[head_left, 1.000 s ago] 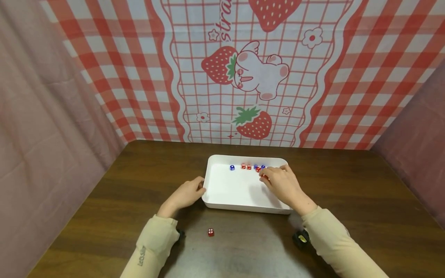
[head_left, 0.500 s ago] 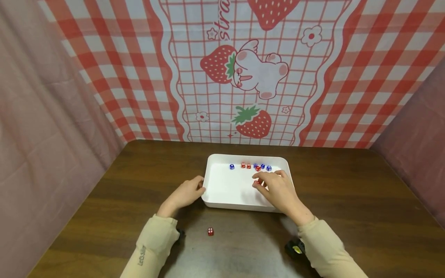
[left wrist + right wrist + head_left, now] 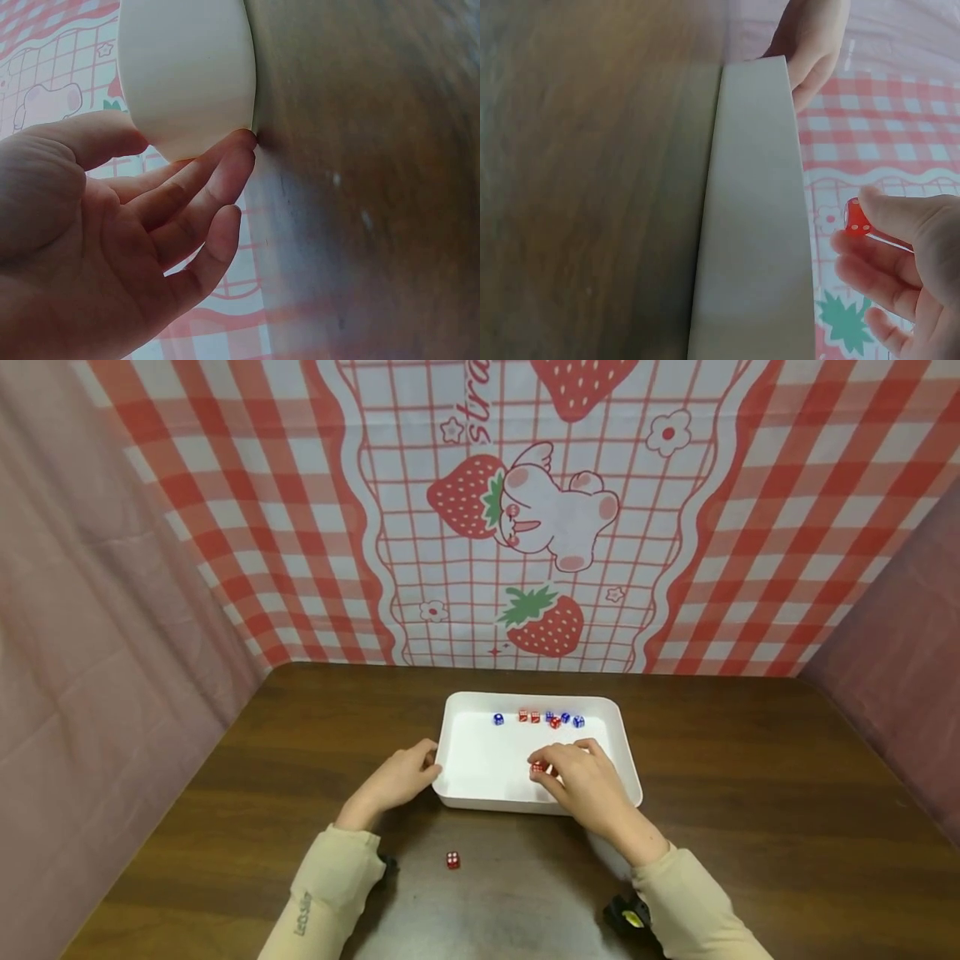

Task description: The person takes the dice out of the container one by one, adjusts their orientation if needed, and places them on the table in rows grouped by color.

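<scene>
My right hand [image 3: 588, 783] is over the white tray [image 3: 480, 764], pinching a red die [image 3: 856, 217] between thumb and fingers. In the head view that die shows at the fingertips, above the tray's front half. At the tray's left end my left hand [image 3: 393, 781] holds the wall, its thumb at the rim and fingertips low on the outside, as the left wrist view shows. Along the tray's back wall lie several dice: a blue die [image 3: 498, 719] apart on the left, two red dice [image 3: 529, 717] side by side, and a mixed red and blue cluster [image 3: 558, 720] toward the right.
Another red die [image 3: 453, 860] lies on the dark wooden table [image 3: 247, 827], in front of the tray. A strawberry-print cloth [image 3: 547, 527] hangs behind the table, with pink curtains [image 3: 112, 610] at the sides.
My right hand has moved left and toward the front of the tray with the red die, away from the dice cluster at the back right. My left hand has stayed on the tray.
</scene>
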`<control>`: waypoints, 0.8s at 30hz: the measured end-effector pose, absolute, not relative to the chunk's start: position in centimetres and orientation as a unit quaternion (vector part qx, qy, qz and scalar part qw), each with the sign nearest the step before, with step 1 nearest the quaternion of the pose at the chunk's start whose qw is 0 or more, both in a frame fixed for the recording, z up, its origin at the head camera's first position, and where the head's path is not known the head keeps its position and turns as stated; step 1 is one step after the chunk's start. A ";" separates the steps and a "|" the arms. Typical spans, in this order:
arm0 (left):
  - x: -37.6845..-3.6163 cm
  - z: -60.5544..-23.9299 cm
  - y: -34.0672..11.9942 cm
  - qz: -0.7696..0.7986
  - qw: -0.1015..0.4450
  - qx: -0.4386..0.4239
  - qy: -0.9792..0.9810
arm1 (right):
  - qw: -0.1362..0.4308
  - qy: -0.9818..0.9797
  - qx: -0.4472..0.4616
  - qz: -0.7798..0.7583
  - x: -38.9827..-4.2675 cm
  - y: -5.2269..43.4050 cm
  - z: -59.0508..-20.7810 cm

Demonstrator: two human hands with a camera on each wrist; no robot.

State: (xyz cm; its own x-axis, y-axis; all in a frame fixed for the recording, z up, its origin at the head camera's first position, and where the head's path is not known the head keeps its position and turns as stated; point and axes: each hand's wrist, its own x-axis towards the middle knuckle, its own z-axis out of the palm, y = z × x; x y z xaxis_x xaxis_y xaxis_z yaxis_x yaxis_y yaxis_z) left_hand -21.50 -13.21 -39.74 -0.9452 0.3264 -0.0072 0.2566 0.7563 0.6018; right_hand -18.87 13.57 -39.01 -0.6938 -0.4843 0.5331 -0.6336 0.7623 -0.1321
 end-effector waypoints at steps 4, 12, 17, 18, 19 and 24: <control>-21.5 -39.9 -13.3 0.309 0.055 0.158 0.936 | 0.253 -0.898 0.323 0.161 -18.2 13.2 -38.8; -21.7 -40.1 -13.3 0.303 0.051 0.160 0.938 | 0.285 -0.870 0.367 0.164 -17.0 11.8 -38.8; -21.7 -40.1 -13.3 0.304 0.052 0.158 0.938 | 0.299 -0.855 0.391 0.165 -16.5 11.1 -39.0; -21.7 -40.1 -13.2 0.305 0.052 0.159 0.937 | 0.299 -0.854 0.392 0.165 -16.4 10.9 -39.0; -21.7 -40.1 -13.2 0.305 0.054 0.161 0.937 | 0.296 -0.855 0.393 0.165 -16.2 10.8 -39.1; -21.7 -39.9 -13.4 0.312 0.061 0.159 0.935 | 0.268 -0.861 0.402 0.159 -15.7 9.8 -39.5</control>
